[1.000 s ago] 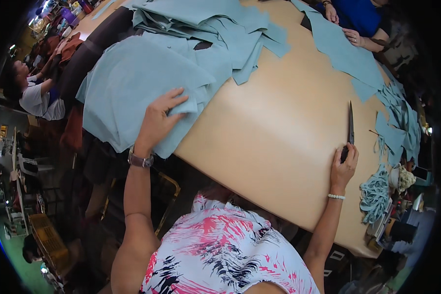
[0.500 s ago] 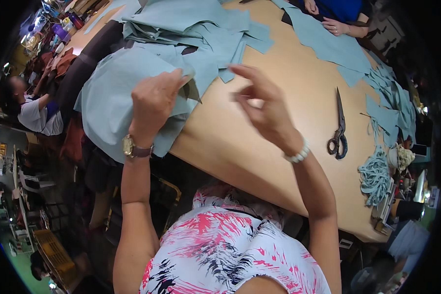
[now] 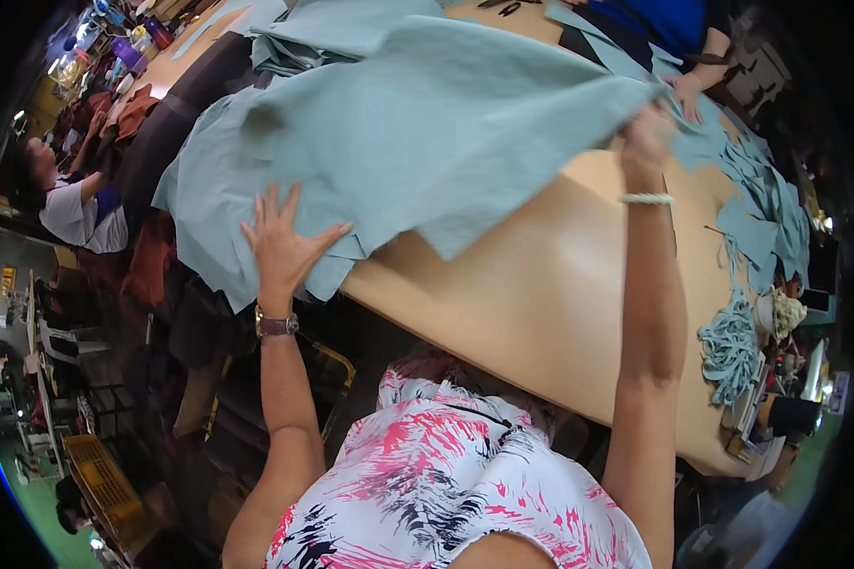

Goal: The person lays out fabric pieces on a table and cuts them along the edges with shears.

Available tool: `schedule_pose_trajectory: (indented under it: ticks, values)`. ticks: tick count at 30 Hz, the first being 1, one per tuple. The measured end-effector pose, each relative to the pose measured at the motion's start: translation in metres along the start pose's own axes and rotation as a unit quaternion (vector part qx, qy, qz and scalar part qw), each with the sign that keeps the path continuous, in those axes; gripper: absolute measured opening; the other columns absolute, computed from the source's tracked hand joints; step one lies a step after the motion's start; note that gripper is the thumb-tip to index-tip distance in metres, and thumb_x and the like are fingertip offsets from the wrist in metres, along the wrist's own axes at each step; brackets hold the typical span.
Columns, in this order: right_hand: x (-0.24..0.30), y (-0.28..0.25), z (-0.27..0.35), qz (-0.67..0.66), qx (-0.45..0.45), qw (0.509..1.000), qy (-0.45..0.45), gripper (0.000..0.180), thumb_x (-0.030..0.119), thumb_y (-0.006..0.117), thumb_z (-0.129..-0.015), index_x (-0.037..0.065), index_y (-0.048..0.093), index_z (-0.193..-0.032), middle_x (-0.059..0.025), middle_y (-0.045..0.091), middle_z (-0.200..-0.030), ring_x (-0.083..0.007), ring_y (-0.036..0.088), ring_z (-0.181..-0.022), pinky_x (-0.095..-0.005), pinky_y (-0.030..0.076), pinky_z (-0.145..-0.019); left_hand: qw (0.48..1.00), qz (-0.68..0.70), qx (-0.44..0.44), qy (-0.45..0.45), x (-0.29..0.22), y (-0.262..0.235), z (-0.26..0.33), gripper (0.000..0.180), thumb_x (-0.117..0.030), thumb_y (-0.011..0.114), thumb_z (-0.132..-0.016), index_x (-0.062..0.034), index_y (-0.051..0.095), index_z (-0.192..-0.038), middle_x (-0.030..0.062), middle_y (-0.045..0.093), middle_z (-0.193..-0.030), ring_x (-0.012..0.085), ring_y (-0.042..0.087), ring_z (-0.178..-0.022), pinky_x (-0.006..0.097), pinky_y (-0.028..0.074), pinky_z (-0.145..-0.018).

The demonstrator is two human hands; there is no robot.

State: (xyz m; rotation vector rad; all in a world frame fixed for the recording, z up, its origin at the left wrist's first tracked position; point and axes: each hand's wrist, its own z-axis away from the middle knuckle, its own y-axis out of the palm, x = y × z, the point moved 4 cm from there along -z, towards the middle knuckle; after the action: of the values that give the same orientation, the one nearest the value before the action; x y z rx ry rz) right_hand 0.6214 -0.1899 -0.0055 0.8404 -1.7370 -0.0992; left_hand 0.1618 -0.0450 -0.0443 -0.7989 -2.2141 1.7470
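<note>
My right hand [image 3: 647, 140], slightly blurred, is closed on the corner of a large pale blue-green leather sheet [image 3: 427, 133]. The sheet stretches from there across the table to the pile at the left, its near edge lifted and wavy. My left hand [image 3: 285, 237] lies with fingers spread on the same blue-green material [image 3: 214, 209] near the table's left corner. It grips nothing. More folded sheets [image 3: 304, 38] are heaped beyond. The dark shears seen earlier are hidden behind my right forearm.
A co-worker's hand [image 3: 688, 95] rests on material at the far right. Scraps [image 3: 763, 209] and a bundle of thin strips [image 3: 730, 346] lie along the right edge of the wooden table [image 3: 531, 313]. Another person [image 3: 81, 204] is at the far left. Small dark tools [image 3: 503, 8] lie at the back.
My right hand has moved right and away from me, drawing the sheet across the table. My left hand has let go of the material's edge and spread out flat, lower down.
</note>
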Motion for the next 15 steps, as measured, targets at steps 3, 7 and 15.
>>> schedule_pose_trajectory:
  ticks: [3,7,15]
  values:
    - [0.062,-0.010,-0.003,-0.024,-0.027,0.999,-0.022,0.010,0.002,0.050,-0.085,0.001,0.057,-0.093,-0.0076,0.061,-0.087,-0.0139,0.060,-0.075,-0.0249,0.050,-0.066,0.999,0.011,0.050,0.013,0.010,0.016,-0.023,0.085,-0.063,0.059,-0.070,-0.0148,0.036,-0.136,0.0204,0.028,-0.141,0.0457,0.022,-0.129,0.067,0.016,-0.096]
    - [0.124,-0.002,0.031,0.013,-0.041,0.997,-0.070,0.022,0.004,0.044,-0.088,-0.003,0.057,-0.105,-0.0107,0.062,-0.099,-0.0187,0.060,-0.091,-0.0296,0.048,-0.082,0.996,0.041,0.079,0.023,0.005,0.032,-0.078,0.078,-0.065,0.048,-0.077,-0.0177,0.033,-0.138,0.0222,0.021,-0.143,0.0477,0.016,-0.130,0.068,0.013,-0.096]
    - [0.213,-0.018,0.058,0.084,0.078,0.975,-0.190,0.023,0.010,0.048,-0.090,-0.006,0.058,-0.104,-0.0112,0.063,-0.096,-0.0174,0.062,-0.085,-0.0299,0.051,-0.077,0.993,0.083,0.059,0.053,-0.053,0.008,-0.094,0.090,-0.066,0.048,-0.076,-0.0055,0.026,-0.139,0.0241,0.017,-0.144,0.0408,0.014,-0.133,0.062,0.012,-0.101]
